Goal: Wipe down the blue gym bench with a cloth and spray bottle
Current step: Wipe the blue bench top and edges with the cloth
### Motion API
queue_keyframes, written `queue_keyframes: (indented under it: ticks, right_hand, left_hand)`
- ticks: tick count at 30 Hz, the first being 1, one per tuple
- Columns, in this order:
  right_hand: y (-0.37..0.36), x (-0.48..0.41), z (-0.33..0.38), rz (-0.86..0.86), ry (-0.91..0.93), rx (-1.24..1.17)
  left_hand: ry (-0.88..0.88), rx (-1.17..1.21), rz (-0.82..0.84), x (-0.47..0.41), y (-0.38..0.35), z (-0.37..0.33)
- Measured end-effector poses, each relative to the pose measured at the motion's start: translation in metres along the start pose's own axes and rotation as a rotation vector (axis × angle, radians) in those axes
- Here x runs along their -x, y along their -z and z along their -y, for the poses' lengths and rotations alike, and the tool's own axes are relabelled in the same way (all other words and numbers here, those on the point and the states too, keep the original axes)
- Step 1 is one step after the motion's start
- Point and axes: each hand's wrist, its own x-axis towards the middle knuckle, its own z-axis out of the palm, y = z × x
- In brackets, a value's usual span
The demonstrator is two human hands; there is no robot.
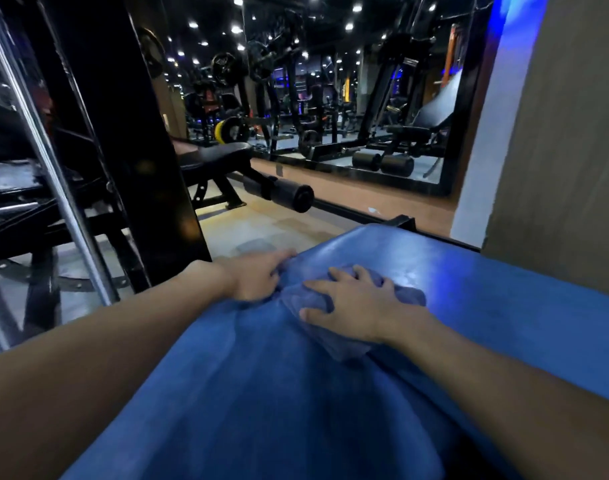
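Mid-wipe here, going by the look of it. Pressing the blue cloth [408, 295] onto the blue bench [296, 410] with the right hand [358, 306], palm down, fingers spread, not clenched round anything. Left hand [258, 277] just beside it, a bit blurry, resting loose on the bench's edge with fingers fairly straight, gripping nothing as far as visible. Touching the cloth's end or just short of it, too smeared to call. No spray bottle anywhere in shot, so no telling its whereabouts.

Stuff that could go sideways, just guessing:
- Bunched-up cloth under the right palm, so probably wiping one narrow stripe and missing the padding either side. Worth flattening out.
- Easy to skip the rounded end beyond the fingertips and the side dropping away under the left hand.
- Same colour cloth and bench, so hard to spot missed patches.
- Leaning hard on slick padding = possible skid of the right hand.
- With no bottle within reach, maybe just dry rubbing and smearing.

Surface: glossy blue padding, pale sheen ahead of the right hand, darker and duller back toward the forearms. Can't say wet or just lit.

Room: dim gym, ceiling spots. Left of the left hand, a chrome bar [53, 174] and black rack frame. Beyond both hands, a black bench [220, 155] with a roller pad [289, 194], then a big mirror [348, 116] full of machines. Right of the right hand, a plain wall [556, 133], blue glow up top.
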Motion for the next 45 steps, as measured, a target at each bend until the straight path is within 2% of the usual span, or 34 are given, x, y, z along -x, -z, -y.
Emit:
queue_keyframes:
  ticks: [3,9,17,25,34,39,45]
  right_hand:
    - [0.0,-0.037,0.006,-0.053,0.015,0.051]
    - [-0.001,-0.07,0.017,-0.095,0.04,0.071]
    - [-0.001,-0.005,-0.015,-0.054,0.038,0.048]
    - [-0.001,-0.014,-0.002,-0.056,-0.007,0.074]
    - [-0.006,0.084,-0.039,-0.115,-0.05,0.031]
    - [-0.011,0.151,-0.058,-0.188,-0.124,0.047]
    - [-0.027,0.232,-0.074,-0.264,-0.138,0.291]
  left_hand:
    - [-0.045,0.071,-0.027,-0.004,-0.005,0.014]
    - [-0.016,0.158,-0.092,-0.007,-0.008,0.023]
    - [-0.045,0.063,-0.016,0.001,-0.014,0.015]
    - [0.015,0.058,0.025,0.011,-0.013,-0.004]
    - [-0.146,0.011,0.027,0.033,-0.029,-0.071]
    - [-0.268,0.08,0.023,0.048,-0.052,-0.116]
    - [-0.427,-0.085,0.018,0.058,-0.078,-0.161]
